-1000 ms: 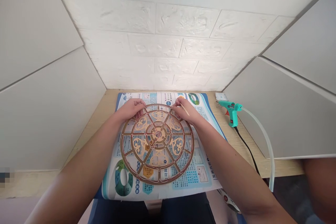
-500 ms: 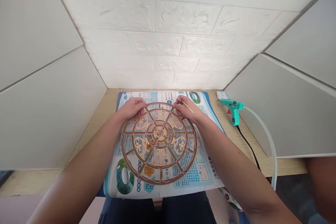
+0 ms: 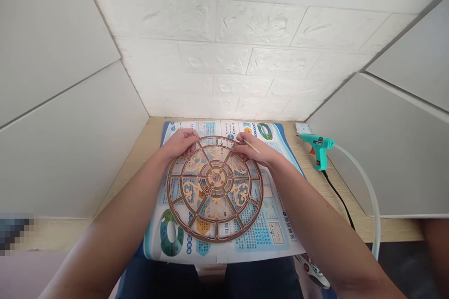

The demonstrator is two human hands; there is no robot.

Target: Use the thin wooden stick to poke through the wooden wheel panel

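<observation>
A round openwork frame like a spoked wheel, with brown rings, reddish lines and pale scrollwork panels, lies over a printed sheet. My left hand is closed in a pinch at its far left rim. At the far right rim, my right hand has its fingertips on the frame. A thin pale wooden stick is held in that same hand and points back toward the wrist. Parts of the rim are hidden beneath both sets of fingers.
The printed sheet covers the middle of the wooden table. A teal glue gun with a long clear glue stick and a black cord lies at right. White panels stand on both sides, with a white brick-pattern wall behind.
The whole view has shifted slightly. My right fingers have moved a little nearer to me along the far right part of the frame. My left hand keeps its pinch at the rim.
</observation>
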